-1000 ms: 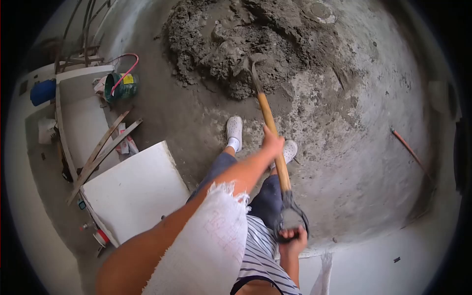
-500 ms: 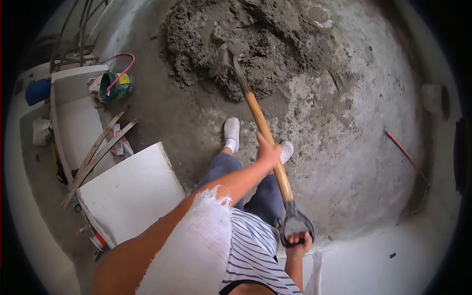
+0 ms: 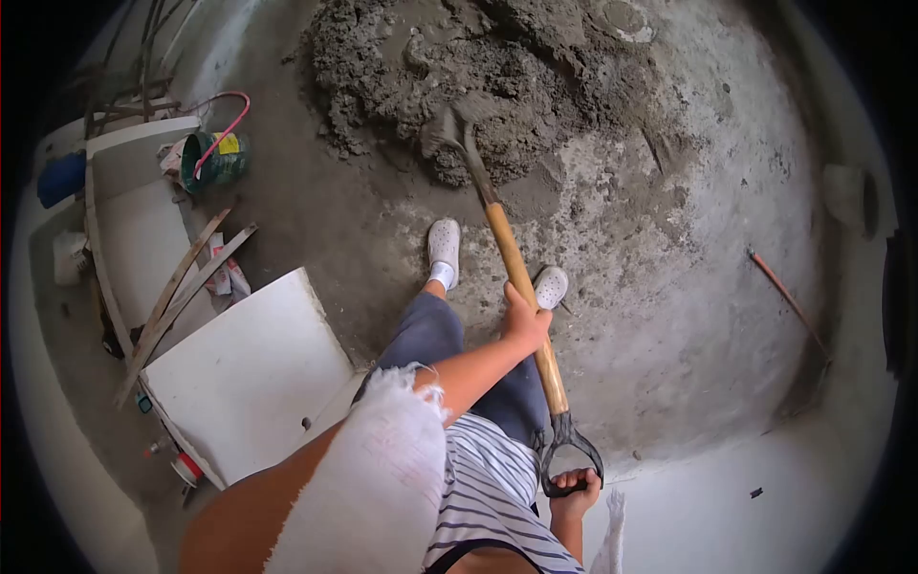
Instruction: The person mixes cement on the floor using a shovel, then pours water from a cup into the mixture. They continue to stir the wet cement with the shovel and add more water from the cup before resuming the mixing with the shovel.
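Note:
A shovel (image 3: 512, 253) with a wooden shaft slants across the middle of the head view. My left hand (image 3: 525, 320) is wrapped round its shaft, between my two light clogs. At the lower end, my right hand (image 3: 576, 492) is closed on the black D-shaped grip. The blade, smeared with grey mortar, lies at the near edge of a heap of wet mortar (image 3: 373, 77), with more mortar on and around it.
On the left are a white board (image 3: 249, 373), two wooden strips (image 3: 182, 297), a green bucket (image 3: 228, 165) with a pink hose and a blue container (image 3: 63, 180). A reddish rod (image 3: 786, 298) lies on the floor at the right.
The shovel has moved back slightly toward me, and more of its blade shows at the heap. Both hands have moved a little lower in view with it, still gripping.

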`<action>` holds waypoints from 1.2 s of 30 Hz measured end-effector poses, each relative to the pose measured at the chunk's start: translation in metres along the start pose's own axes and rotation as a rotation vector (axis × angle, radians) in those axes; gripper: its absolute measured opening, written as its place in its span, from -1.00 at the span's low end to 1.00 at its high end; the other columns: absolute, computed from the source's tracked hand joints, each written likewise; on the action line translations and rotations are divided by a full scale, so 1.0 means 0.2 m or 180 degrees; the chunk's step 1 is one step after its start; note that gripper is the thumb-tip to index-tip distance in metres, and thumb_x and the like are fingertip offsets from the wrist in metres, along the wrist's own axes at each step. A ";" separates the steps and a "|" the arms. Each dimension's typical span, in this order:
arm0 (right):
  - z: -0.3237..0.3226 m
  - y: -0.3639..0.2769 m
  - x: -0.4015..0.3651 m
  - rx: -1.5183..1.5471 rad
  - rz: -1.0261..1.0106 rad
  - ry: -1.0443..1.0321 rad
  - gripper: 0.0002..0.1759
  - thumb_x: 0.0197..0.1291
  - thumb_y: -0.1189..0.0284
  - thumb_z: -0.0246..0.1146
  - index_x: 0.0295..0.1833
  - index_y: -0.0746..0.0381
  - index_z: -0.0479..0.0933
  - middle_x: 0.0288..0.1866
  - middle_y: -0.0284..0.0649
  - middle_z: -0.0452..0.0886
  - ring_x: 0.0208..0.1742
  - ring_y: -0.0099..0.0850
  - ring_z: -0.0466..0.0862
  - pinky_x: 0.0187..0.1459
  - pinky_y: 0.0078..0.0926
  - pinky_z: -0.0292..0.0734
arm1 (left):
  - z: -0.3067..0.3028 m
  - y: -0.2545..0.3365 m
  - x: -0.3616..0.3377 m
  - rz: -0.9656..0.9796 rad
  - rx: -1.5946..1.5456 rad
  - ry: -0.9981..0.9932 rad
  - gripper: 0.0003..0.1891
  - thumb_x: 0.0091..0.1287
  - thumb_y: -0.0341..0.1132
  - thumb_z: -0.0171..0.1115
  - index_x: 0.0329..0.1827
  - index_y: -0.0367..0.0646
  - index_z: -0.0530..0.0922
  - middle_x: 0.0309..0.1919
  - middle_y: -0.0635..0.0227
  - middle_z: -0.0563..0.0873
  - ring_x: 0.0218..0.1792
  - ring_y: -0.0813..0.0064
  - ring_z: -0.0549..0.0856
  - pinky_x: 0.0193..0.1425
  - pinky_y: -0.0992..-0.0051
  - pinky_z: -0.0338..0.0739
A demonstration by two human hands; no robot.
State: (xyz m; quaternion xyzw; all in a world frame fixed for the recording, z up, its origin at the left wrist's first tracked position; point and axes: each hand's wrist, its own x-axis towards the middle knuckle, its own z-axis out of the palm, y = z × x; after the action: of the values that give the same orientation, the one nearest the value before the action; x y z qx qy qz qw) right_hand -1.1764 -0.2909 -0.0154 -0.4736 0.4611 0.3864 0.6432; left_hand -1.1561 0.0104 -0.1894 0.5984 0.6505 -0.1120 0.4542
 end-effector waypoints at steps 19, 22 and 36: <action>0.03 -0.28 -0.11 -0.0023 -0.0417 0.0969 -0.64 0.21 0.17 0.13 -0.51 0.19 0.32 -0.69 -0.26 0.28 -0.67 -0.32 0.37 -0.57 -0.31 0.33 | 0.13 0.28 -0.04 -0.0854 -0.0401 -0.1179 -0.23 0.13 -0.20 0.34 0.23 -0.33 0.03 -0.03 -0.09 0.52 -0.15 0.09 0.68 -0.27 0.22 0.65; 0.28 -0.47 -0.23 -0.0107 -0.0759 0.0376 -0.73 0.23 0.21 0.12 -0.29 0.21 0.41 -0.52 -0.23 0.40 -0.54 -0.33 0.45 -0.46 -0.31 0.40 | 0.20 0.24 0.06 -0.0163 -0.0593 -0.0733 -0.26 0.17 0.02 0.31 0.20 -0.27 0.15 -0.12 0.00 0.57 -0.40 0.24 0.70 -0.53 0.34 0.63; 1.81 -1.06 -0.81 -0.4688 -0.6580 -0.1910 -0.41 0.11 -0.15 0.14 -0.25 0.19 0.66 -0.19 -0.24 0.70 -0.05 -0.24 0.65 0.05 -0.38 0.35 | -1.21 0.05 -0.07 0.1027 0.1196 -0.0545 -0.35 0.19 0.08 0.25 0.19 -0.25 0.48 0.05 -0.04 0.62 0.05 0.08 0.63 0.12 0.24 0.49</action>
State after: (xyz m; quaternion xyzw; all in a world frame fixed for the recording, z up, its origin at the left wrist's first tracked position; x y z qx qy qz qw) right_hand -0.9410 -0.0057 0.2397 -0.7421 -0.5938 -0.0336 0.3092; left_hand -1.2602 0.1703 -0.0399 0.7566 0.4736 -0.2072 0.4004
